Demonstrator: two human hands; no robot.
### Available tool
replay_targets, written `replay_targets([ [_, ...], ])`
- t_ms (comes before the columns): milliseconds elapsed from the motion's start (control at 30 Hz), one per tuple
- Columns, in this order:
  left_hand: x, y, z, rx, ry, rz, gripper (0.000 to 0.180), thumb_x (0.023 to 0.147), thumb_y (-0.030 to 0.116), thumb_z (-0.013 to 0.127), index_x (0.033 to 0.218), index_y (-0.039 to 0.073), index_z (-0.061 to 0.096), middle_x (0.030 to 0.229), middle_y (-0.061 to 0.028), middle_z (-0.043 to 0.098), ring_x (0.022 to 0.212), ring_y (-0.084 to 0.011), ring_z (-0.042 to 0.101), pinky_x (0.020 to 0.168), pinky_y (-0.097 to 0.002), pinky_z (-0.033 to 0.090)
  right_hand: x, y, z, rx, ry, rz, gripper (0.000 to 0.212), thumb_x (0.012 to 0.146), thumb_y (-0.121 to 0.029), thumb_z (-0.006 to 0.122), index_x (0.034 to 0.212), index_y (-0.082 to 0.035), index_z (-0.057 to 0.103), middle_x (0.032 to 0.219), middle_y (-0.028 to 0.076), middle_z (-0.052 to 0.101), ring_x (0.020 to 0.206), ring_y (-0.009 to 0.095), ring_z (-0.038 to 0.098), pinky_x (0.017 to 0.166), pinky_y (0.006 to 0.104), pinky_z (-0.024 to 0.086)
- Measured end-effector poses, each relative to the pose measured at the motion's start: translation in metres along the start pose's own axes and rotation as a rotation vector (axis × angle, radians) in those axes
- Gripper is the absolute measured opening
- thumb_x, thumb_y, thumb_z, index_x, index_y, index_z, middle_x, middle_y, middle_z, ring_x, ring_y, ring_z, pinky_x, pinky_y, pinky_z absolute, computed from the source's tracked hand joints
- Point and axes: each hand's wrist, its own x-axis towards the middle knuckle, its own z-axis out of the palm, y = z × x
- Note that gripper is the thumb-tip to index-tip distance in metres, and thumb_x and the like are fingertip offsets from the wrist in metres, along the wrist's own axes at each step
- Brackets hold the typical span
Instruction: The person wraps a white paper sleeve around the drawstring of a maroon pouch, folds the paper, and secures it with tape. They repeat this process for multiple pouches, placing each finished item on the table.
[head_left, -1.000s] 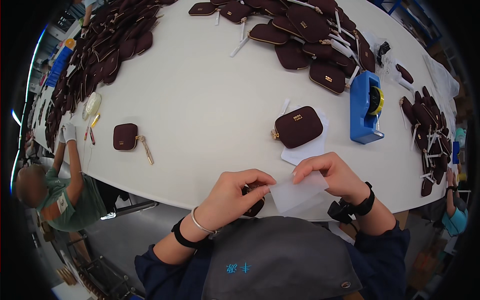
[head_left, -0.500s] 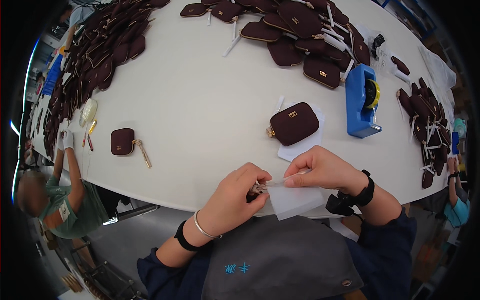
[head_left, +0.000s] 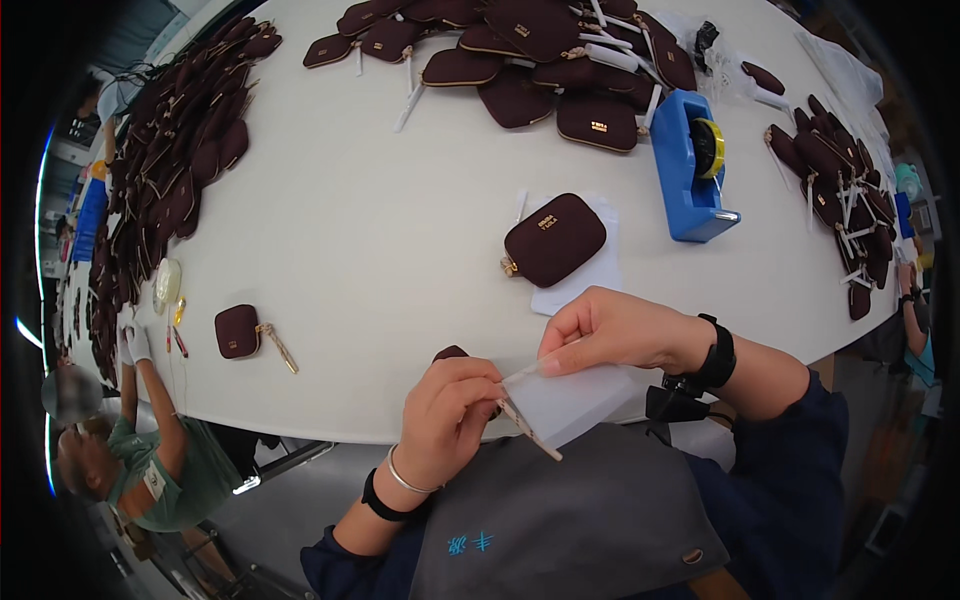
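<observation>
Close to the table's front edge, my left hand [head_left: 440, 415] is closed around the upper end of a light braided cord strap [head_left: 532, 434], which slants down toward the apron. Behind those fingers peeks the corner of a dark maroon pouch [head_left: 451, 352]; the rest of it is hidden. My right hand [head_left: 632, 335] pinches the upper edge of a thin white translucent sheet [head_left: 585, 400], which lies against the strap. Just beyond my hands a maroon zip pouch [head_left: 556, 240] rests on white sheets [head_left: 606, 235]. A smaller pouch [head_left: 237, 332] with a cord strap lies to the left.
A blue tape dispenser [head_left: 690, 180] stands at the right. Maroon pouches are heaped at the far middle [head_left: 515, 95], far left [head_left: 175, 170] and right [head_left: 835, 170]. A person in green with white gloves [head_left: 135, 345] works at the left edge. Thin tools [head_left: 178, 325] lie nearby.
The cord strap, bunched in my left fingers before, now hangs out straight beside the sheet. My left hand has turned and a pouch corner shows behind it. The whole view has shifted.
</observation>
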Motion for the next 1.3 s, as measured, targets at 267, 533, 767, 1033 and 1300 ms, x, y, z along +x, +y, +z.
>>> replay_targets([
  [267,0.016,0.003,-0.017,-0.242,-0.176,-0.237,0.013,0.083,-0.005,0.069,0.094,0.0,0.063,0.098,-0.0095,0.067,0.072,-0.0122,0.062,0.058,-0.0233,0.05,-0.016,-0.005,0.011,-0.494,0.255,-0.327,0.014,0.084,-0.014,0.073,0.089,-0.001,0.071,0.076,0.004,0.068,0.069,0.008,0.059,0.066,0.0242,0.046],
  [533,0.016,0.014,-0.008,-0.159,-0.118,-0.36,0.008,0.088,0.0,0.068,0.094,-0.001,0.064,0.089,-0.0085,0.069,0.067,-0.0099,0.061,0.057,-0.0219,0.048,-0.016,0.003,0.015,-0.29,0.262,-0.315,0.015,0.084,-0.013,0.075,0.089,0.0,0.071,0.076,0.002,0.067,0.071,0.006,0.059,0.065,0.0221,0.046],
  [767,0.013,0.013,-0.001,-0.176,0.003,-0.342,0.008,0.088,0.001,0.069,0.094,-0.002,0.064,0.087,-0.0087,0.069,0.064,-0.0095,0.061,0.057,-0.0213,0.049,-0.006,0.017,0.019,0.253,0.253,-0.141,0.017,0.085,-0.008,0.075,0.096,0.003,0.071,0.086,0.004,0.068,0.078,0.007,0.061,0.071,0.0203,0.048],
  [1033,0.016,0.02,-0.007,-0.141,-0.045,-0.437,0.022,0.086,0.001,0.071,0.106,-0.002,0.06,0.092,-0.0103,0.07,0.07,-0.011,0.063,0.062,-0.0231,0.051,-0.005,0.015,0.021,0.081,0.319,-0.159,0.017,0.085,-0.014,0.076,0.095,0.0,0.074,0.081,0.003,0.066,0.078,0.006,0.058,0.07,0.0213,0.046],
  [1300,0.025,0.027,-0.009,-0.067,-0.092,-0.483,0.031,0.083,-0.002,0.073,0.11,-0.004,0.057,0.088,-0.0099,0.07,0.077,-0.0131,0.066,0.068,-0.0246,0.054,-0.01,0.01,0.031,0.009,0.334,-0.198,0.015,0.083,-0.011,0.077,0.092,0.0,0.072,0.081,-0.001,0.065,0.077,0.005,0.056,0.069,0.0211,0.045],
])
